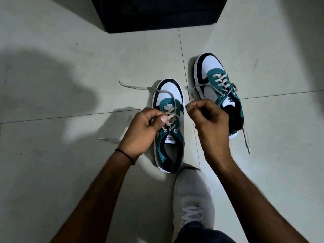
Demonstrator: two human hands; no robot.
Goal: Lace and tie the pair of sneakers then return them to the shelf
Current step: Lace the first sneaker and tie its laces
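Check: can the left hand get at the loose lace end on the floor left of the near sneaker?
Probably yes. The lace end lies uncovered on the floor beside the left hand, but that hand pinches the crossed lace and must release it.

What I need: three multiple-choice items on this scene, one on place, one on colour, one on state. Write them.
1. The far sneaker sits: A) ahead-right of the near sneaker B) on top of it C) in the cabinet.
2. Eyelet panels: A) red B) teal C) yellow.
3. The left hand: A) lies flat B) pinches the near sneaker's lace C) grips a heel.
Key: A, both stand apart on the floor; B, they show teal; B, thumb and finger pinch it.
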